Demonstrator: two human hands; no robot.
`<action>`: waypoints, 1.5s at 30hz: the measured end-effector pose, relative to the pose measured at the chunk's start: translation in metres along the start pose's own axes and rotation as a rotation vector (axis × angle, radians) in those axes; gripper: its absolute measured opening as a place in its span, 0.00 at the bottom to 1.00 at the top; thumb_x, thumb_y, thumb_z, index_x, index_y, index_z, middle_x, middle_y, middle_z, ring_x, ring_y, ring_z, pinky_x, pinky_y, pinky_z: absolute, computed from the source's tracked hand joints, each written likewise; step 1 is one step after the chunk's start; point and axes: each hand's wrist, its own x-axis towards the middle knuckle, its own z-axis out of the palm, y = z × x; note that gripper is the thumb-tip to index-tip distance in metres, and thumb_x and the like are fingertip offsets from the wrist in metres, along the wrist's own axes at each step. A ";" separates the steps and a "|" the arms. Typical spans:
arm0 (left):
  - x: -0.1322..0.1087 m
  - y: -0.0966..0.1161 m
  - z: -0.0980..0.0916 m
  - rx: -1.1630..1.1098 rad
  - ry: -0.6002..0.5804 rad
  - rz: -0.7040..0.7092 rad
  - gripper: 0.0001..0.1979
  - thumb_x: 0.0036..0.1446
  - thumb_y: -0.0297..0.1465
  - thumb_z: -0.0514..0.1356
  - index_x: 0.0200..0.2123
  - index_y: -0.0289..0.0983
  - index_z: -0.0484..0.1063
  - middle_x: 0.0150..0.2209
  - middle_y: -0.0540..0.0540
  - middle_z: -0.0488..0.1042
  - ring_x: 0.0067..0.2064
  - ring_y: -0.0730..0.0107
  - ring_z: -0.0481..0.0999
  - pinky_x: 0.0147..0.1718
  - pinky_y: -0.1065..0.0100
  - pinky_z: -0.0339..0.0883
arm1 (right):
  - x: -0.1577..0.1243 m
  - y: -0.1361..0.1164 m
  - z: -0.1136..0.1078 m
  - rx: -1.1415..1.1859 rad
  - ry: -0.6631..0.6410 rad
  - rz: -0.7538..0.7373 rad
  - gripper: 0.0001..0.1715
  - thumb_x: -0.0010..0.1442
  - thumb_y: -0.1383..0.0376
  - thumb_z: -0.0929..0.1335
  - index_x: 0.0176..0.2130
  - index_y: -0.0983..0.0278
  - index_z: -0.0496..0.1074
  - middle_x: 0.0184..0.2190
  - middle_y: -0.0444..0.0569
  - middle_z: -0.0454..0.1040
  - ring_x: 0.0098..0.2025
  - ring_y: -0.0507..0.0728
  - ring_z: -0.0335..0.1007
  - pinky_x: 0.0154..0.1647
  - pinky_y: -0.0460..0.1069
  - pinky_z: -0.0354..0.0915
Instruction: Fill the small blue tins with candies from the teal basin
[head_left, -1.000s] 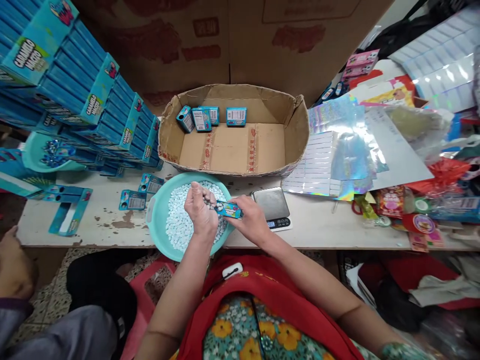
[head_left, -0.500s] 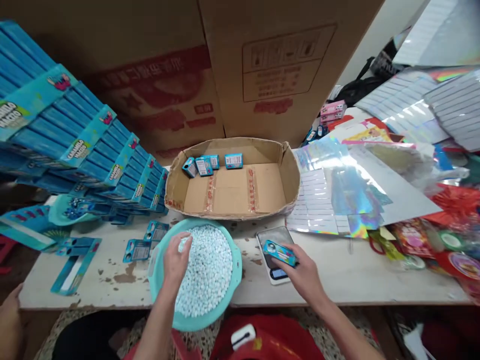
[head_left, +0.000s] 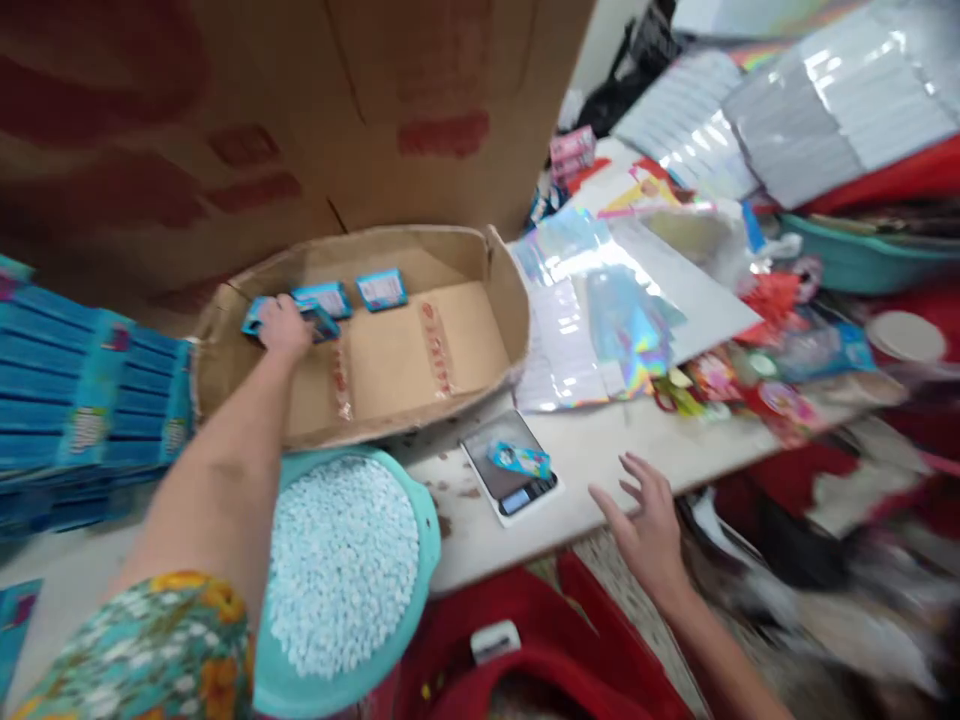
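Packing workshop: digital scale (head_left: 491, 480), pellet-filled basin (head_left: 426, 530), stacked blue packs (head_left: 45, 375).

Left hand (head_left: 285, 328) reaches far forward on an outstretched arm (head_left: 217, 480); right hand (head_left: 646, 520) hovers open, fingers (head_left: 649, 480) spread.

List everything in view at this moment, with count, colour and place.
Large carton: 1, brown, behind the tray
Cardboard tray: 1, brown, on the table
Small boxes: at least three, blue, inside the tray
Stacked boxes: many, blue, far left
Basin: 1, teal, front of the tray
Pellets: countless, pale blue, in the basin
Scale: 1, white and dark, right of the basin
Single box: 1, blue, on the scale
Sheets: several, silvery, right of the tray
Table: 1, white, centre
Left hand: 1, bare, at the small boxes
Right hand: 1, bare, near the table's front edge
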 end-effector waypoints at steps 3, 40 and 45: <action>-0.002 -0.003 0.005 0.045 -0.087 -0.003 0.19 0.44 0.23 0.68 0.24 0.33 0.55 0.41 0.46 0.66 0.55 0.60 0.62 0.47 0.68 0.62 | 0.001 -0.001 -0.022 -0.038 0.086 0.058 0.25 0.56 0.56 0.69 0.52 0.60 0.67 0.54 0.56 0.62 0.53 0.62 0.64 0.47 0.61 0.70; -0.302 0.117 0.070 -0.165 -0.741 0.396 0.17 0.53 0.33 0.61 0.48 0.40 0.69 0.46 0.43 0.72 0.47 0.58 0.71 0.46 0.61 0.62 | 0.007 0.049 0.020 0.357 0.199 0.402 0.38 0.39 0.53 0.75 0.46 0.68 0.64 0.40 0.54 0.71 0.41 0.59 0.69 0.48 0.61 0.65; -0.316 0.105 0.043 -0.426 -0.658 0.202 0.19 0.51 0.36 0.63 0.47 0.42 0.69 0.47 0.47 0.72 0.47 0.61 0.71 0.47 0.63 0.62 | -0.009 -0.006 0.004 0.148 0.157 0.080 0.53 0.45 0.54 0.74 0.62 0.63 0.50 0.62 0.60 0.52 0.63 0.65 0.51 0.61 0.64 0.51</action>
